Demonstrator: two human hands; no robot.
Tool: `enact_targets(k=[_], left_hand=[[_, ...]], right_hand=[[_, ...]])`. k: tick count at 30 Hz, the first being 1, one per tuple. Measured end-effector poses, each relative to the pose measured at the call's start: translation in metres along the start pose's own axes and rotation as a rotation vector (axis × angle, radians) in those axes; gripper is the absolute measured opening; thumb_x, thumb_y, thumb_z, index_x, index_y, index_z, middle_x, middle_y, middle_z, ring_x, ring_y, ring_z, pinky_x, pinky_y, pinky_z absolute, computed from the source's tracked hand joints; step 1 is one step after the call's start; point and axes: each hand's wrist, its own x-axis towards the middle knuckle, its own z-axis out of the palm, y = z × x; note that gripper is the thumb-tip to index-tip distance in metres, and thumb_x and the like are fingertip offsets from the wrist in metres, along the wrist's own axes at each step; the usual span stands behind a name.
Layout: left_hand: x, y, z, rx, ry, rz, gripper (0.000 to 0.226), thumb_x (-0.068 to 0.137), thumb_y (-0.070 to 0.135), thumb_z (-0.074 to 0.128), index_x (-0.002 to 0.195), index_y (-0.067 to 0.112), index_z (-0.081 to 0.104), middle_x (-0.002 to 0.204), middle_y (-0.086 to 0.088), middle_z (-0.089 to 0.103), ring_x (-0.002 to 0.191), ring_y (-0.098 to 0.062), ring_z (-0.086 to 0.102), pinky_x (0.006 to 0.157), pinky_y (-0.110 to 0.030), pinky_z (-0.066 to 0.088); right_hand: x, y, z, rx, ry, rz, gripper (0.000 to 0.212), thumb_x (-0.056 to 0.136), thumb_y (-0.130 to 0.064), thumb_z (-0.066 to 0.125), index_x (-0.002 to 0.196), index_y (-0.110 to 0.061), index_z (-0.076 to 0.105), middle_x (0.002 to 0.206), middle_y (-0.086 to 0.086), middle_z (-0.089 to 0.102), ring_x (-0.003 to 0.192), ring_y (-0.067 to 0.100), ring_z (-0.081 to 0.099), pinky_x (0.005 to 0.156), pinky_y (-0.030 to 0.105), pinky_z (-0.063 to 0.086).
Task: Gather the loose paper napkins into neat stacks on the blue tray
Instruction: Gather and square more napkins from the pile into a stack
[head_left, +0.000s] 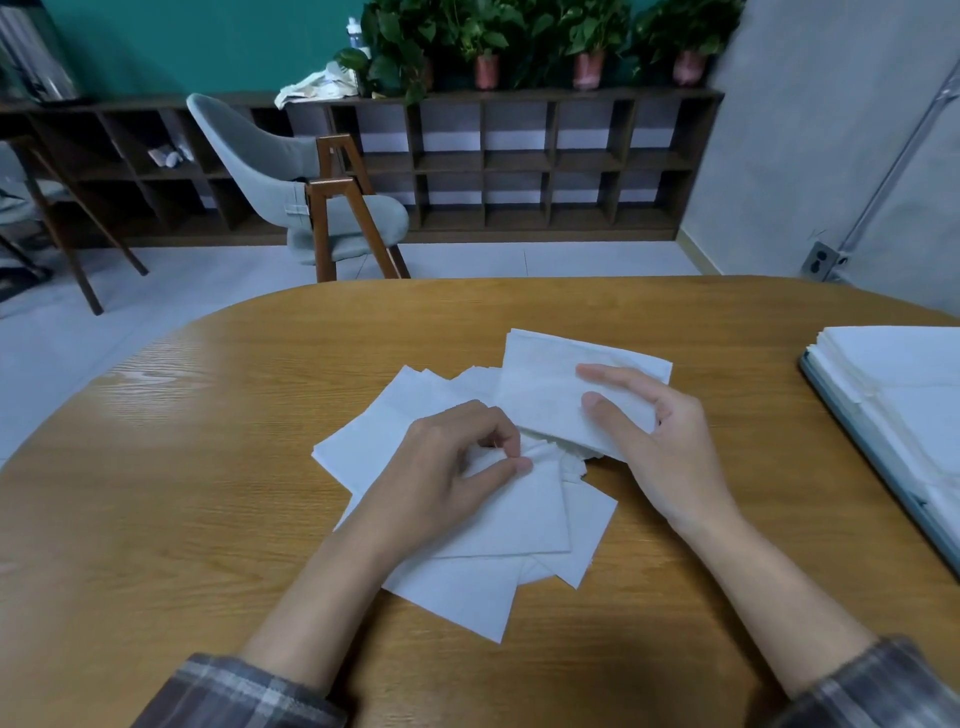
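Pinching between thumb and forefinger, the left hand (447, 467) keeps its grip on a crumpled corner in the middle of the loose napkins (467, 587). The right hand (670, 441) is clasped on a folded bundle of napkins (545, 384), with two digits lying flat on top and the rest hidden behind the paper. Both work over one oval tabletop (208, 467) of light, grained wood. Beyond it a dark wooden shelf (519, 166) of square cubbies runs along the wall, with three pink pots (588, 70) of leafy plants on top. One pale grey shell chair (270, 156) on brown wooden legs stands in front of it. At the right edge of the view one blue tray (857, 447) lies on the tabletop, its long side running from far left to near right. It carries a squared stack of white napkins (909, 374), though the picture edge cuts it off. The loose napkins are thin, matte white squares fanned out at different angles in the tabletop's centre, overlapping too much to count exactly. The held bundle is oblong, its long axis running left to right and dipping slightly to the right, and it sits over the far right part of the pile. Two plaid sleeves (249, 691) show at the bottom.
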Motion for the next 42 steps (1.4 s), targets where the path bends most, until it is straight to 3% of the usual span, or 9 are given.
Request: enact_targets(k=[5,12,17,20,23,25,31,37,42], left_hand=[[0.003,-0.009,0.007,0.235,0.081,0.185,0.012,0.096,0.031,0.078,0.093,0.023,0.07,0.12,0.007,0.053,0.11,-0.01,0.054,0.086,-0.027,0.041],[0.003,-0.006,0.004,0.242,0.105,0.209,0.02,0.096,0.032,0.075,0.087,0.019,0.062,0.089,0.009,0.06,0.083,-0.012,0.052,0.077,-0.034,0.042],[0.002,0.003,0.001,0.101,0.174,0.102,0.017,0.097,0.03,0.073,0.092,0.018,0.063,0.09,0.018,0.065,0.079,0.006,0.055,0.075,-0.013,0.037],[0.003,0.01,-0.001,-0.05,0.276,0.09,0.019,0.094,0.029,0.077,0.09,0.015,0.066,0.088,0.014,0.066,0.075,-0.006,0.062,0.07,-0.019,0.046],[0.003,0.014,-0.003,-0.143,0.278,0.047,0.022,0.088,0.03,0.083,0.095,0.015,0.069,0.087,0.009,0.068,0.079,-0.014,0.066,0.074,-0.026,0.053],[0.003,0.012,-0.008,-0.175,0.226,-0.064,0.033,0.083,0.032,0.088,0.108,0.024,0.069,0.085,0.007,0.068,0.08,-0.016,0.066,0.075,-0.029,0.053],[0.007,0.017,-0.028,-0.559,0.282,-0.297,0.048,0.083,0.009,0.086,0.124,0.025,0.066,0.093,-0.013,0.075,0.076,-0.022,0.078,0.068,-0.035,0.065],[0.007,0.023,-0.02,-0.615,0.263,-0.322,0.049,0.084,0.004,0.084,0.127,0.019,0.064,0.098,-0.007,0.081,0.083,-0.029,0.08,0.074,-0.041,0.066],[0.007,0.022,-0.016,-0.626,0.243,-0.34,0.048,0.085,0.005,0.084,0.126,0.02,0.064,0.099,-0.008,0.081,0.083,-0.029,0.081,0.076,-0.045,0.065]], right_hand=[[0.0,0.0,0.0,-0.038,0.007,-0.022,0.022,0.098,-0.014,0.072,0.117,-0.024,0.078,0.12,-0.022,0.075,0.125,-0.005,0.061,0.108,0.016,0.042],[-0.001,0.0,0.0,-0.147,-0.005,-0.054,0.023,0.098,-0.019,0.073,0.118,-0.028,0.078,0.121,-0.023,0.074,0.128,0.001,0.06,0.109,0.022,0.042],[-0.005,-0.013,-0.001,-0.099,-0.085,-0.042,0.025,0.093,-0.027,0.077,0.118,-0.027,0.078,0.121,-0.024,0.074,0.125,-0.006,0.06,0.105,0.011,0.041],[-0.01,-0.018,0.001,-0.062,-0.206,0.001,0.028,0.084,-0.042,0.078,0.11,-0.032,0.079,0.117,-0.023,0.075,0.12,-0.003,0.064,0.103,0.019,0.046],[-0.013,-0.018,0.01,0.002,-0.209,0.028,0.005,0.088,-0.029,0.08,0.092,-0.031,0.079,0.098,-0.023,0.077,0.098,-0.005,0.069,0.085,0.014,0.048],[-0.011,-0.018,0.009,0.022,-0.113,0.028,0.011,0.09,-0.021,0.08,0.087,-0.031,0.077,0.093,-0.026,0.076,0.093,-0.008,0.068,0.083,0.009,0.045],[-0.006,-0.021,-0.005,0.193,-0.128,0.049,0.012,0.095,-0.018,0.077,0.107,-0.016,0.077,0.113,-0.001,0.079,0.109,0.025,0.073,0.097,0.04,0.056],[-0.013,-0.027,0.004,0.252,-0.27,0.077,0.05,0.09,-0.017,0.075,0.136,-0.03,0.06,0.122,-0.003,0.074,0.109,0.017,0.073,0.085,0.026,0.058],[-0.013,-0.028,0.006,0.229,-0.246,0.036,0.061,0.094,-0.02,0.073,0.144,-0.046,0.049,0.123,0.005,0.073,0.111,0.021,0.073,0.092,0.033,0.06]])
